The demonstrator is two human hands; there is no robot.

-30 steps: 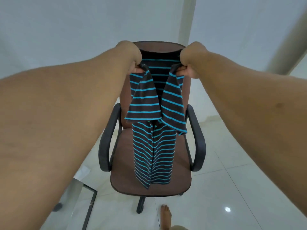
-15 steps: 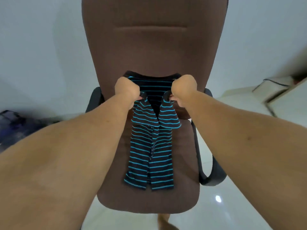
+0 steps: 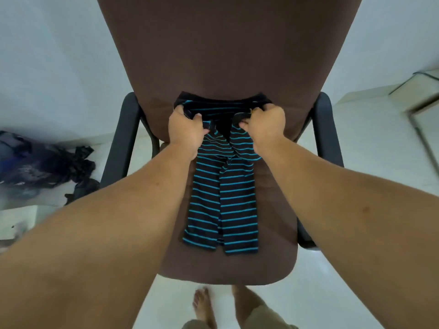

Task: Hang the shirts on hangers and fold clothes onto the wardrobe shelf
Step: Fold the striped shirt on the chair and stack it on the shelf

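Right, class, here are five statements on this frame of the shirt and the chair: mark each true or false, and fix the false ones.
1. Both hands grip the shirt at its top end. True: the left hand and right hand each hold a bunch of it.
2. The shirt hangs in the air, clear of the chair. False: it lies along the seat.
3. The shirt is dark with blue stripes. True.
4. A hanger is inside the shirt. False: none shows.
5. Dark clothes lie on the floor left of the chair. True.
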